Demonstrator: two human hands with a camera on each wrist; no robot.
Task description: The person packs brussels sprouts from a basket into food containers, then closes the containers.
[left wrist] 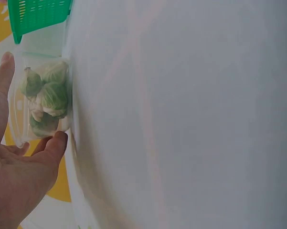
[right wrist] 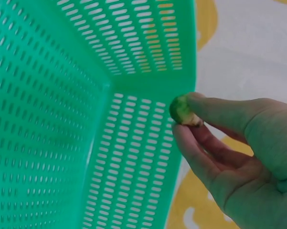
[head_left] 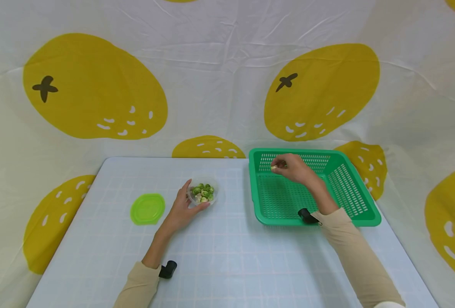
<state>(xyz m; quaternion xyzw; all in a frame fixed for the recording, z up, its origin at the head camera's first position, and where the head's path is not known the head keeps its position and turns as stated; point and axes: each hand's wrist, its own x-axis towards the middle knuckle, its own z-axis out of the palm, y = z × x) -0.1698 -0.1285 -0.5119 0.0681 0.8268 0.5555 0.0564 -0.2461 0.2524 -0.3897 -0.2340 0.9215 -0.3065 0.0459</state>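
My right hand (head_left: 292,167) pinches a Brussels sprout (right wrist: 183,110) between thumb and fingertips, above the green plastic basket (head_left: 256,201) near its back left part. In the right wrist view the sprout shows a green side and a pale cut end. On the left, my left hand (head_left: 182,210) holds a small clear plastic container (head_left: 215,192) from its side, thumb at the front and fingers behind. Several Brussels sprouts (head_left: 203,192) lie inside; the left wrist view shows them through the clear wall, with the container standing on the table.
A bright green lid (head_left: 148,209) lies flat on the table left of the container. The pale checked tablecloth (head_left: 219,256) covers the table. Behind it hangs a white curtain (head_left: 212,85) with large yellow fruit prints. The basket stands at the table's right side.
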